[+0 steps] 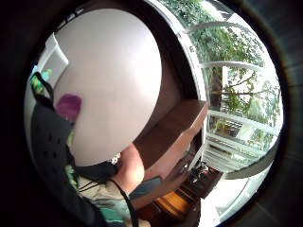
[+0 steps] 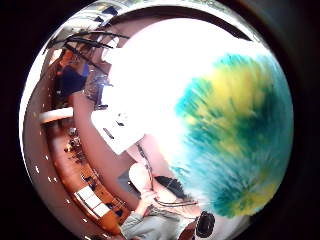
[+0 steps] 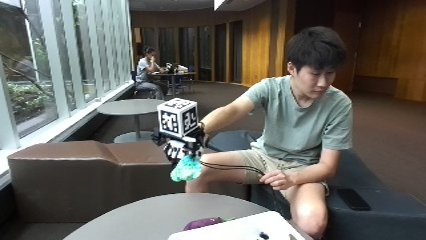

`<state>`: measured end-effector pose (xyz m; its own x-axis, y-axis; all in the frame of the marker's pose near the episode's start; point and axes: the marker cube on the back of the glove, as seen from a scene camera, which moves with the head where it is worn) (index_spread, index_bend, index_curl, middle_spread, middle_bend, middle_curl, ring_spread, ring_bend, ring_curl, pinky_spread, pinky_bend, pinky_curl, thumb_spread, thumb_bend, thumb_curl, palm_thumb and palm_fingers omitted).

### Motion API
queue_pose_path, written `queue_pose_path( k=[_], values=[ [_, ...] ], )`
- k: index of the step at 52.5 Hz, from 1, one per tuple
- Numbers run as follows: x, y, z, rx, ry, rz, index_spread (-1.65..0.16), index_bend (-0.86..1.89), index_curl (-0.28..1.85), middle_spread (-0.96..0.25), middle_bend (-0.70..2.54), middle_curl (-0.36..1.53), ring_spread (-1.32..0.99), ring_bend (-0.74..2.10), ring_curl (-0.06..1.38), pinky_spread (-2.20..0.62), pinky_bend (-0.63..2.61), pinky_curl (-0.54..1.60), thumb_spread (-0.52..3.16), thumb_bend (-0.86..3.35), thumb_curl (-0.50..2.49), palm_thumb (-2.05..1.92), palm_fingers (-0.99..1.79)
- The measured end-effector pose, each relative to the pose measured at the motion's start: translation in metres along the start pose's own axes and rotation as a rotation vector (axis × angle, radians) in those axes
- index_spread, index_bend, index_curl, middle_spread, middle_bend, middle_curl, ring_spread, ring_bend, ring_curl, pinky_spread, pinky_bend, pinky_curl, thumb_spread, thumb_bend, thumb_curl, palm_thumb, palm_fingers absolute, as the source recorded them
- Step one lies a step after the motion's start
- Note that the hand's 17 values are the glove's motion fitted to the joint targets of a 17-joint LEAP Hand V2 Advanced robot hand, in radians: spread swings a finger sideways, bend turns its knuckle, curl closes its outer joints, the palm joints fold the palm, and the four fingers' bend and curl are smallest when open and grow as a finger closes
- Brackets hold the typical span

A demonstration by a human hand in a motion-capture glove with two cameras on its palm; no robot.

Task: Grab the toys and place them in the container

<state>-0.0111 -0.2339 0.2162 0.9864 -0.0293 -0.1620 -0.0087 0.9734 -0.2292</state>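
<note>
Green and yellow fluffy toy [image 3: 186, 169] hangs from the gloved right hand [image 3: 181, 148], which pinches its top, high above the round table [image 3: 133, 215]; it could slip and miss the white container [image 3: 234, 229] near the purple toy [image 3: 202, 222].

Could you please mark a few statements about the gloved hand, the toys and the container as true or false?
1. The right hand holds a fluffy green and yellow toy above the round table. True.
2. A purple toy lies on the table beside the white container. True.
3. The green and yellow toy already sits in the container. False: it hangs in the air, under the hand.
4. The person's bare hand grips the purple toy. False: it rests by the knee.
</note>
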Motion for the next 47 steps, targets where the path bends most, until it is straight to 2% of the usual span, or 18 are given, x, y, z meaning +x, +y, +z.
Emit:
queue_pose_path(
  k=[7,17,24,32,37,39,40,41,42,43,46,47],
  values=[
    [-0.035,0.014,-0.053,0.145,-0.025,-0.081,-0.25,1.22,0.83,-0.29,1.33,0.99,-0.44,1.47,0.82,-0.41,1.17,0.66,0.49,0.19,1.24,0.65,0.98],
    [-0.130,0.002,-0.111,0.244,-0.104,-0.139,-0.24,1.22,0.90,-0.28,1.35,1.00,-0.43,1.49,0.84,-0.41,1.18,0.68,0.39,0.20,1.33,0.63,0.96],
    [-0.183,-0.008,-0.113,0.241,-0.108,-0.195,-0.24,1.20,0.95,-0.27,1.35,1.01,-0.42,1.49,0.84,-0.41,1.20,0.69,0.34,0.19,1.37,0.62,0.93],
    [-0.231,-0.029,-0.086,0.212,-0.033,-0.192,-0.24,1.16,0.99,-0.27,1.32,1.01,-0.42,1.48,0.83,-0.41,1.20,0.69,0.32,0.19,1.41,0.61,0.87],
    [-0.244,-0.041,-0.059,0.165,-0.008,-0.192,-0.25,1.02,1.00,-0.28,1.23,0.99,-0.41,1.43,0.82,-0.40,1.24,0.69,0.36,0.15,1.40,0.58,0.61],
    [-0.246,-0.043,-0.048,0.136,-0.005,-0.205,-0.25,0.92,1.00,-0.29,1.17,0.98,-0.41,1.41,0.82,-0.39,1.25,0.69,0.40,0.14,1.39,0.58,0.41],
    [-0.245,-0.044,-0.043,0.117,-0.003,-0.217,-0.24,0.75,0.96,-0.29,1.07,0.96,-0.41,1.38,0.81,-0.39,1.30,0.69,0.44,0.14,1.37,0.58,0.14],
    [-0.245,-0.045,-0.038,0.094,-0.001,-0.229,-0.23,0.67,0.96,-0.29,0.99,0.94,-0.40,1.38,0.81,-0.38,1.33,0.70,0.49,0.13,1.37,0.56,-0.02],
    [-0.244,-0.046,-0.034,0.071,0.000,-0.239,-0.23,0.63,0.94,-0.28,0.94,0.93,-0.40,1.37,0.81,-0.37,1.34,0.70,0.54,0.13,1.37,0.53,-0.07],
    [-0.243,-0.047,-0.030,0.049,-0.001,-0.248,-0.22,0.49,0.88,-0.25,0.85,0.88,-0.37,1.24,0.77,-0.32,1.32,0.68,0.62,0.11,1.35,0.46,-0.38],
    [-0.237,-0.050,-0.022,0.006,-0.019,-0.260,-0.20,0.31,0.76,-0.16,0.54,0.78,-0.29,0.96,0.68,-0.21,1.35,0.64,0.77,0.05,1.27,0.36,-0.63],
    [-0.234,-0.051,-0.020,0.002,-0.026,-0.260,-0.19,0.25,0.72,-0.14,0.49,0.75,-0.27,0.90,0.66,-0.19,1.34,0.62,0.81,0.05,1.25,0.34,-0.60]
  ],
)
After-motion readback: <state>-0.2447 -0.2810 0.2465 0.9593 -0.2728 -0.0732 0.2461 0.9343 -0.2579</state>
